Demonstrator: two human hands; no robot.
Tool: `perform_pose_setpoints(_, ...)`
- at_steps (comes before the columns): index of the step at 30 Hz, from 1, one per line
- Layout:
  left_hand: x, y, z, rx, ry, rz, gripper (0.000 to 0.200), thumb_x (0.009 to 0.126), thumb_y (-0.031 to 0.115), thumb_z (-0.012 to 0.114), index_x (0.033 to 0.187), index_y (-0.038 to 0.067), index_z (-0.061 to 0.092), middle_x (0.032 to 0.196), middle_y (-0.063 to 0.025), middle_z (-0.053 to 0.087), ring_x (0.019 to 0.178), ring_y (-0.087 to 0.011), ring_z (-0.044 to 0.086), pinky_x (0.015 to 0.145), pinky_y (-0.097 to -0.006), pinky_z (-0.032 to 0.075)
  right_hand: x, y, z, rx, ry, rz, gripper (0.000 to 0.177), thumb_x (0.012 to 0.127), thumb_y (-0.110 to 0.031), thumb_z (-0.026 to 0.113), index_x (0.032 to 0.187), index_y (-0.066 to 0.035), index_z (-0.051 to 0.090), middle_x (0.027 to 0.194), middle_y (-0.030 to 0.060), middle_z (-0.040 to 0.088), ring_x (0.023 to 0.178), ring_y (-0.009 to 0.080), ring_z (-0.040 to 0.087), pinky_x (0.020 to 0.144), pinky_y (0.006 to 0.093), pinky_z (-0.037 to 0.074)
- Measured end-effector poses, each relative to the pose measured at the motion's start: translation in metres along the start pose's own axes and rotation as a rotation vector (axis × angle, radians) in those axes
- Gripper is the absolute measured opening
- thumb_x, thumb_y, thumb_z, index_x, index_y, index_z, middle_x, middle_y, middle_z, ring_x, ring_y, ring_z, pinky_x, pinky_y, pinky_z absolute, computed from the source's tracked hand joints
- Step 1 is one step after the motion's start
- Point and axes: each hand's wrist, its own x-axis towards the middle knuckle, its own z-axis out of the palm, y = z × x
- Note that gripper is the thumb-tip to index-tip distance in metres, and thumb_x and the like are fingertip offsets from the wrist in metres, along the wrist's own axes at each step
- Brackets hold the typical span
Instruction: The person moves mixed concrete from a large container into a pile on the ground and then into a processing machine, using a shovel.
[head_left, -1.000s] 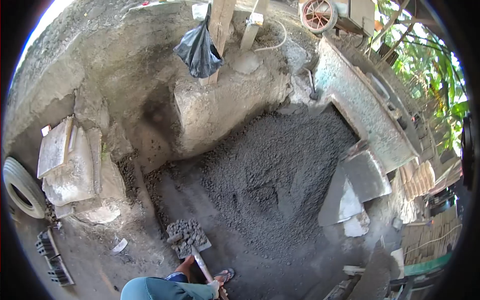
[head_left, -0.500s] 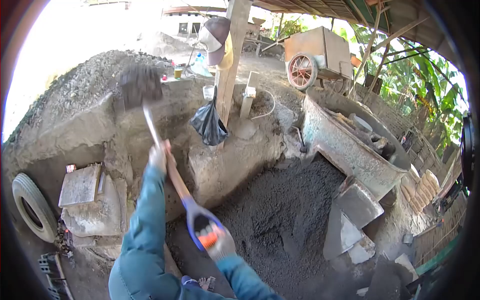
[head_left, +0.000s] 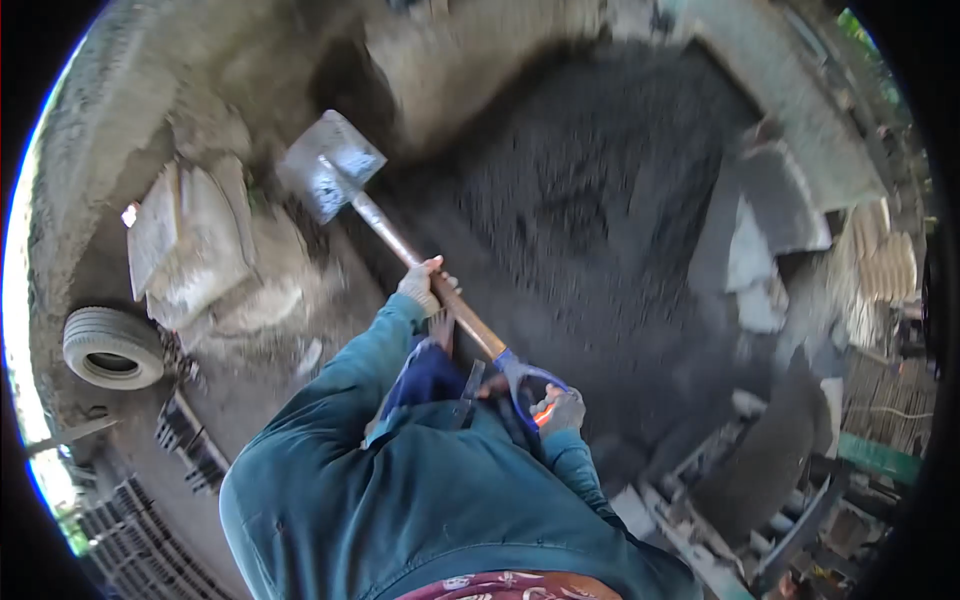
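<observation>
A shovel (head_left: 474, 326) runs diagonally across the middle of the view. My left hand (head_left: 425, 285), in a pale glove with bare fingertips, is closed around its wooden shaft. Gripping the blue D-shaped handle at the lower end is my gloved right hand (head_left: 560, 411), with something orange showing at the grip. The square metal blade (head_left: 338, 160) points to the upper left, shiny and without a load on it. To the right of the shovel spreads a heap of dark, damp-looking mix (head_left: 590, 190). My feet are partly hidden under my clothes and the shaft.
On the left are a tire (head_left: 112, 348) and a stack of sacks and boards (head_left: 200, 240). A big metal drum's wall (head_left: 790, 90) rises at the upper right, with a metal chute (head_left: 780, 195) below it. Blocks (head_left: 190, 440) lie lower left.
The view has tilted down. The shovel has come down and back toward me from above the wall; its blade, dark with material before, is now bare. Both hands have kept their grip.
</observation>
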Motion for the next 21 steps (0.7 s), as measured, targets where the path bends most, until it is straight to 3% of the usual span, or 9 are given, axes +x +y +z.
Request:
perform_pose_setpoints(2, 0.028, -0.075, -0.027, -0.06, 0.134, -0.164, 0.016, 0.089, 0.022, 0.069, 0.09, 0.014, 0.055, 0.068, -0.0079, 0.051, 0.06, -0.0276, 0.055, 0.065, -0.0526, 0.053, -0.014, 0.025, -0.019, 0.025, 0.173, 0.015, 0.022, 0.086, -0.006, 0.065, 0.103, -0.007, 0.051, 0.062, 0.0073, 0.051, 0.049, 0.0222, 0.053, 0.047, 0.0436, 0.048)
perform_pose_setpoints(5, 0.083, -0.18, -0.077, 0.156, 0.33, -0.335, 0.014, 0.086, 0.016, 0.069, 0.09, 0.011, 0.056, 0.072, -0.007, 0.05, 0.059, -0.0272, 0.053, 0.063, -0.053, 0.053, -0.014, 0.061, -0.05, 0.025, 0.333, 0.048, 0.029, 0.085, -0.001, 0.069, 0.106, -0.007, 0.05, 0.066, 0.0087, 0.055, 0.048, 0.0212, 0.055, 0.046, 0.0431, 0.051)
perform_pose_setpoints(8, 0.118, -0.228, -0.11, 0.274, 0.414, -0.424, 0.011, 0.083, 0.009, 0.067, 0.088, 0.01, 0.058, 0.072, -0.0097, 0.051, 0.057, -0.0296, 0.053, 0.059, -0.0538, 0.053, 0.001, 0.087, -0.058, 0.021, 0.5, 0.093, 0.031, 0.085, 0.002, 0.07, 0.109, -0.005, 0.051, 0.07, 0.0105, 0.058, 0.046, 0.0212, 0.055, 0.044, 0.0414, 0.053)
perform_pose_setpoints(11, 0.163, -0.256, -0.143, 0.227, 0.356, -0.429, 0.012, 0.083, 0.014, 0.069, 0.083, 0.009, 0.059, 0.067, -0.0104, 0.052, 0.056, -0.0307, 0.055, 0.052, -0.0525, 0.051, 0.026, 0.103, -0.05, -0.069, 0.634, 0.105, 0.03, 0.086, 0.002, 0.069, 0.11, -0.005, 0.052, 0.073, 0.0099, 0.058, 0.048, 0.0208, 0.055, 0.043, 0.04, 0.052)
perform_pose_setpoints(14, 0.203, -0.225, -0.142, 0.225, 0.375, -0.414, 0.012, 0.085, 0.016, 0.068, 0.087, 0.009, 0.058, 0.066, -0.0106, 0.051, 0.055, -0.0308, 0.055, 0.051, -0.0525, 0.051, 0.059, 0.101, -0.004, 0.079, 0.518, 0.141, 0.028, 0.087, 0.003, 0.067, 0.11, -0.005, 0.053, 0.076, 0.0098, 0.058, 0.05, 0.0199, 0.055, 0.042, 0.0386, 0.051)
perform_pose_setpoints(16, 0.215, -0.174, -0.114, 0.284, 0.339, -0.323, 0.01, 0.086, 0.012, 0.064, 0.089, 0.008, 0.055, 0.069, -0.0104, 0.051, 0.056, -0.0306, 0.054, 0.054, -0.0527, 0.052, 0.088, 0.108, 0.03, -0.032, 0.488, 0.119, 0.027, 0.087, 0.005, 0.066, 0.108, -0.006, 0.052, 0.075, 0.0091, 0.057, 0.051, 0.0198, 0.053, 0.044, 0.0396, 0.049)
perform_pose_setpoints(18, 0.233, -0.126, -0.097, 0.291, 0.322, -0.261, 0.012, 0.088, 0.014, 0.065, 0.093, 0.009, 0.055, 0.068, -0.0108, 0.051, 0.056, -0.0306, 0.054, 0.053, -0.0524, 0.052, 0.1, 0.095, 0.077, 0.146, 0.357, 0.106, 0.03, 0.086, 0.004, 0.067, 0.109, -0.007, 0.051, 0.075, 0.0094, 0.057, 0.051, 0.0206, 0.053, 0.045, 0.04, 0.049)
perform_pose_setpoints(20, 0.269, -0.085, -0.103, 0.315, 0.278, -0.143, 0.015, 0.087, 0.016, 0.067, 0.091, 0.01, 0.054, 0.066, -0.0101, 0.051, 0.055, -0.0302, 0.054, 0.054, -0.0517, 0.052, 0.106, 0.079, 0.132, 0.051, 0.24, 0.101, 0.03, 0.086, 0.003, 0.068, 0.107, -0.007, 0.049, 0.071, 0.0077, 0.054, 0.05, 0.0197, 0.05, 0.046, 0.0403, 0.048)
perform_pose_setpoints(21, 0.28, -0.055, -0.096, 0.317, 0.261, -0.179, 0.014, 0.087, 0.016, 0.066, 0.09, 0.01, 0.053, 0.065, -0.0099, 0.05, 0.054, -0.029, 0.053, 0.054, -0.0503, 0.052, 0.099, 0.065, 0.167, 0.013, 0.196, 0.064, 0.02, 0.085, 0.004, 0.065, 0.098, -0.004, 0.053, 0.072, 0.0069, 0.053, 0.052, 0.0202, 0.053, 0.048, 0.0401, 0.05)
